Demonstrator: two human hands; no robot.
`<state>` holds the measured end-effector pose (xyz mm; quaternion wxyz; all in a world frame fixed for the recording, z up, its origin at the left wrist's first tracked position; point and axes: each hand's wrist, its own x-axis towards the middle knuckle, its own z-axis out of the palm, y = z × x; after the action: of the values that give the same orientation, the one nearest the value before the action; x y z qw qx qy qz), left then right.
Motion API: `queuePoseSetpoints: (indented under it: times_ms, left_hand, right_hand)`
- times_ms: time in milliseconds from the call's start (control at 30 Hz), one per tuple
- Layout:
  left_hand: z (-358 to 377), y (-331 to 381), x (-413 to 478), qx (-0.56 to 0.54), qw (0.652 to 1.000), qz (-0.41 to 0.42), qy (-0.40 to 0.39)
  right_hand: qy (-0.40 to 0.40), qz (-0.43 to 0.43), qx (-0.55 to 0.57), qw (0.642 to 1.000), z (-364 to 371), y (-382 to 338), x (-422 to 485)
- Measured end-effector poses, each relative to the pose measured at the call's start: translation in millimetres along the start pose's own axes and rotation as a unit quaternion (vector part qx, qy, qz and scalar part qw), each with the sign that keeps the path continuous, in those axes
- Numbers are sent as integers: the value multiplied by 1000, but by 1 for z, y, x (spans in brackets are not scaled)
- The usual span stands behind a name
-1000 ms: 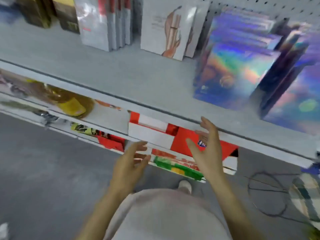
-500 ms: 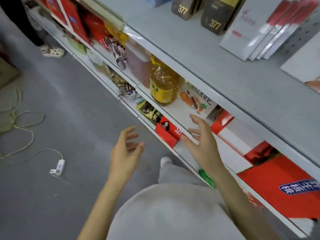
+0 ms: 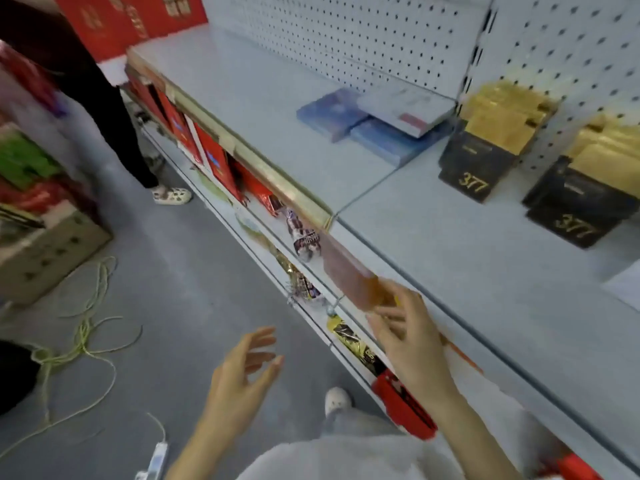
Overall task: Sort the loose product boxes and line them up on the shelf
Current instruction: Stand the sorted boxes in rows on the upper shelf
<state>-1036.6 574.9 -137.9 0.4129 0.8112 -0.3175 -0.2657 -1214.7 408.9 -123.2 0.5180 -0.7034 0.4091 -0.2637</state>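
Observation:
Loose flat boxes lie in a heap at the back of the grey shelf [image 3: 263, 109]: two blue boxes [image 3: 330, 112] [image 3: 391, 142] with a white box [image 3: 407, 107] across them. To their right stand black-and-gold boxes [image 3: 485, 157] marked 377, and more of them [image 3: 581, 199] further right. My left hand [image 3: 242, 379] hovers over the floor, fingers spread and holding nothing. My right hand [image 3: 408, 337] is raised at the shelf's front edge, fingers loosely spread and holding nothing.
Lower shelves hold red boxes [image 3: 211, 157] and snack packets [image 3: 304, 240]. A person's legs [image 3: 114, 126] stand at the left by the shelf. A cardboard carton [image 3: 45, 251], a tangled cord [image 3: 83, 337] and a power strip [image 3: 156, 459] lie on the grey floor.
The view has swung left along the shelf, from the holographic and white boxes to the blue heap and 377 boxes. Both hands stay raised and hold nothing.

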Motion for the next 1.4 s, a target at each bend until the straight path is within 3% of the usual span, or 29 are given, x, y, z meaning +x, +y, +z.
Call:
queuePoseSetpoints:
  times_ms: [167, 333, 567, 667, 800, 967, 1067, 1233, 1400]
  left_hand:
    - [-40, 60, 131, 5, 994, 105, 16]
    - [-37, 88, 222, -4, 989, 146, 7]
    - [-28, 123, 357, 119, 954, 260, -89]
    - [-26, 134, 416, 182, 928, 288, -150]
    - [-13, 138, 482, 228, 890, 342, -197]
    - [9, 132, 536, 339, 782, 451, -263]
    - [7, 128, 545, 378, 748, 474, -271]
    - [-10, 114, 548, 373, 735, 490, -285]
    - [-43, 104, 531, 352, 767, 442, -303]
  right_hand:
    - [48, -3, 8, 999, 8, -40, 110]
    - [127, 39, 16, 991, -1, -59, 193]
    - [331, 145, 123, 924, -18, -56, 299]
    - [394, 200, 176, 880, -20, -50, 334]
    - [436, 213, 252, 837, -20, -47, 377]
    - [537, 229, 302, 754, -17, -54, 401]
    - [572, 216, 316, 726, -6, -62, 390]
    - [599, 176, 304, 720, 12, -70, 364]
    - [582, 167, 245, 757, 31, -82, 356]
